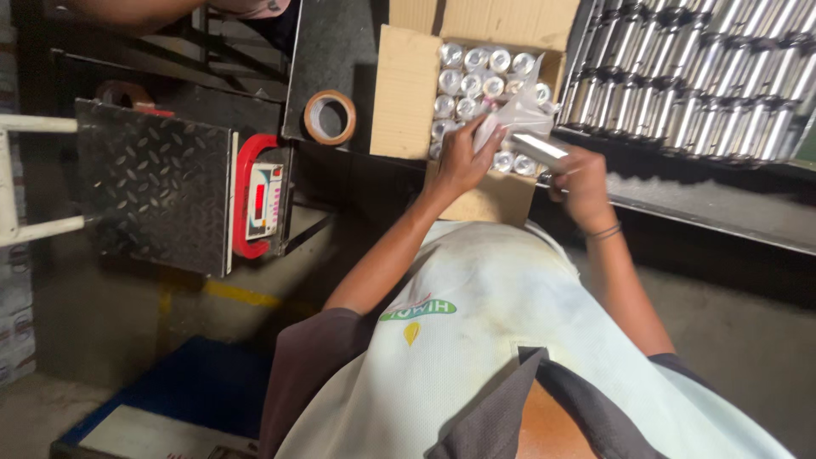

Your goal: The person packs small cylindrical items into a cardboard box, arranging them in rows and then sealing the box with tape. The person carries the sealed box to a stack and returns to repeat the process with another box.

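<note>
- We see the left hand (466, 157) pinching a clear plastic bag (518, 115) over the open cardboard box (406, 93) of metal cylinders (473, 83).
- The right hand (585, 183) grips a shiny metal tube (537, 147) beside the bag.

A dim workshop is seen from above. A grey concrete floor (102, 314) is marked with a yellow painted line (242, 294). A platform scale (157, 185) of dark checker plate is set at the left, and a blue mat (200, 387) lies near it. A dark metal bench (714, 204) is placed at the right.
</note>
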